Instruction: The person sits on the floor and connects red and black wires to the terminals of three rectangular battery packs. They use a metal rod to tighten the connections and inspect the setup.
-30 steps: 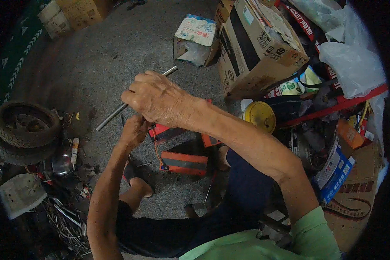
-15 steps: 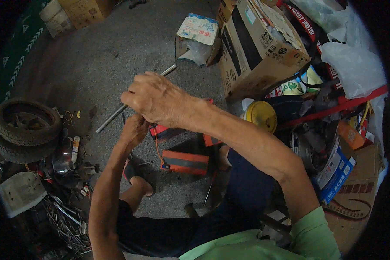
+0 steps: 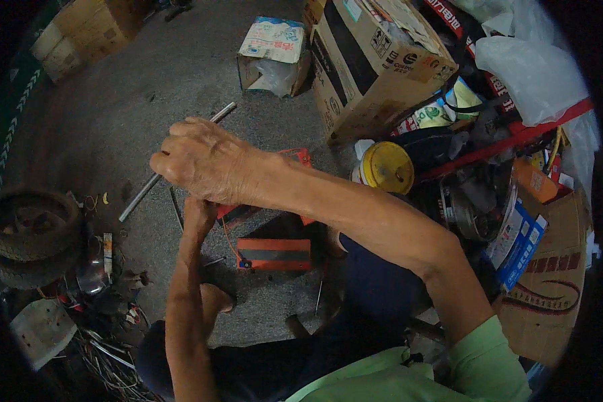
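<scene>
My right hand (image 3: 204, 161) is closed, its fingers wrapped round a straight silvery metal rod (image 3: 137, 199) that slants out past both sides of the fist. Just under its wrist side is my left hand (image 3: 199, 214), curled and mostly covered by the right one; what it holds, if anything, is hidden. Below the hands an orange-red block with a dark grey band (image 3: 275, 254) lies on the floor. An orange wire (image 3: 229, 240) runs up from its corner. Another red piece (image 3: 231, 212) shows partly beneath my right forearm.
Two stacked tyres (image 3: 33, 224) stand at the left, with tangled metal scrap (image 3: 107, 358) nearer me. A large cardboard box (image 3: 382, 74), a small open box (image 3: 273, 40) and a yellow-lidded tub (image 3: 387, 167) are on the right and far side. A blue box (image 3: 516, 244) leans at the right.
The view has turned, shifting the surroundings. Both hands have moved left in the picture, and the metal rod has gone with the right hand. The right hand's grip looks unchanged.
</scene>
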A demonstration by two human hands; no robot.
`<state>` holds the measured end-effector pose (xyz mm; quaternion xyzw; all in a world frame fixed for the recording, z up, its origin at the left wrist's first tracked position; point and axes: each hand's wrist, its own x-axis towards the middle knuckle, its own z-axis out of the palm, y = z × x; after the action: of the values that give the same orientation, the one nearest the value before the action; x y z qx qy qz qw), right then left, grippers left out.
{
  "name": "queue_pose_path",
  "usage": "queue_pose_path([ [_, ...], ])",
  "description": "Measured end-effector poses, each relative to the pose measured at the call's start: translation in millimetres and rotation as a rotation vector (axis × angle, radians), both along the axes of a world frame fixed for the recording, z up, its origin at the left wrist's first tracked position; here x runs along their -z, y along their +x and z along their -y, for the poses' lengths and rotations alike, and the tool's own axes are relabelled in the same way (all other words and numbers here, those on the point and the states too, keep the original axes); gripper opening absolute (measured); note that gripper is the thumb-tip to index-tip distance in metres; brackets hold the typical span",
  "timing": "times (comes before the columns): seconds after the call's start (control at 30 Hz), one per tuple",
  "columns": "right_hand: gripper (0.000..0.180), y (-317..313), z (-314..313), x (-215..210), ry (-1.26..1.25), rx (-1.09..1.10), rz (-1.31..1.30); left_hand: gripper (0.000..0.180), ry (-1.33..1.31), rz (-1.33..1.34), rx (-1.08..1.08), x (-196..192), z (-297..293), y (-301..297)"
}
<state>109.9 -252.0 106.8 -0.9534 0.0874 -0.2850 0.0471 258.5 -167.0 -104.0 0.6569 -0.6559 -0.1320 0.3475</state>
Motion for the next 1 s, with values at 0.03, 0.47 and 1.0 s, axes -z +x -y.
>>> queue_pose_path([
  [0.03,0.018,1.3,-0.5,-3.3,-0.002,0.004,-0.047,0.021,0.026,-0.058,-0.006,3.9,-1.7,1.4],
  [0.47,0.009,7.8,-16.2,-6.7,-0.107,-0.063,0.121,0.045,-0.064,-0.185,0.084,23.4,-7.1,12.1],
  [1.0,0.020,24.5,6.7,-42.8,-0.225,-0.263,-0.206,0.032,-0.182,-0.680,-0.087,-14.6,5.6,-11.7],
])
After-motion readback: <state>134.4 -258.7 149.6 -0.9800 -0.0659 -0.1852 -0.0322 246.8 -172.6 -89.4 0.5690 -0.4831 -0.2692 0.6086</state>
